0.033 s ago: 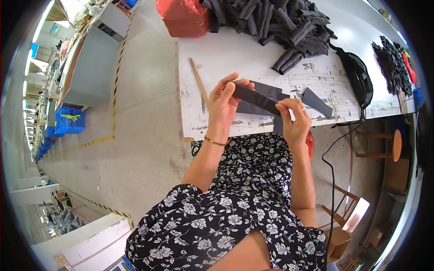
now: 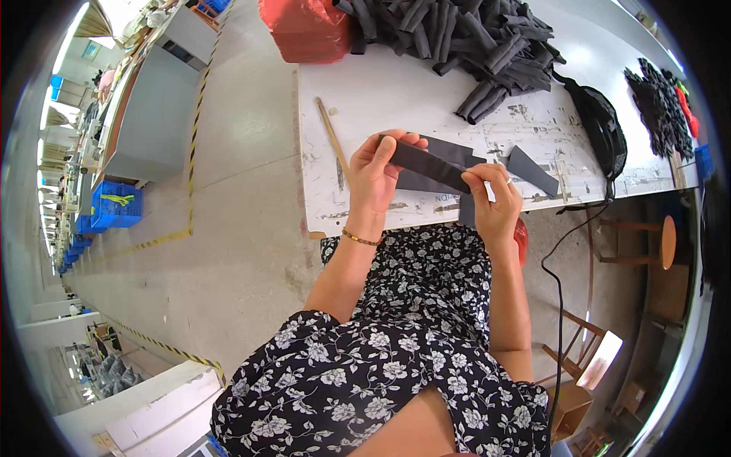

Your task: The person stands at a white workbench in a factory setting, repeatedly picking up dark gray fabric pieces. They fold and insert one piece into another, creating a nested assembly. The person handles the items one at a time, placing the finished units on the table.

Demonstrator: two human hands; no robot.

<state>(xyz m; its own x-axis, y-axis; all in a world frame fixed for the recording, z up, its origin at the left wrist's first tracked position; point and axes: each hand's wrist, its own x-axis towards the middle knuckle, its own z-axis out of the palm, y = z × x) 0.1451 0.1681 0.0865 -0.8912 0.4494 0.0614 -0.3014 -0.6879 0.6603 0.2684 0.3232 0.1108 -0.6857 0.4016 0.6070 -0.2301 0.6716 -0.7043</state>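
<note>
Above the table's near edge, a dark grey folded fabric strip (image 2: 428, 165) is stretched between my two hands. My left hand (image 2: 373, 164) grips its left end, thumb on top and fingers behind. The right hand (image 2: 493, 192) pinches the other end between thumb and fingertips. Beneath the strip, more flat dark fabric pieces (image 2: 444, 149) lie on the white table (image 2: 365, 91), partly hidden by it and my hands. One loose dark piece (image 2: 533, 172) rests to the right of my right hand.
Toward the back lies a big pile of rolled dark fabric pieces (image 2: 487, 46), beside a red plastic bag (image 2: 304, 30). A wooden stick (image 2: 332, 133) is at the left. On the right are a black bag-like item (image 2: 600, 126), a hanging cable (image 2: 560, 289) and wooden stools (image 2: 598, 358).
The fingers of my left hand have come down and curled closer over the strip's end. My right hand keeps its pinch, and the strip stays nearly in place.
</note>
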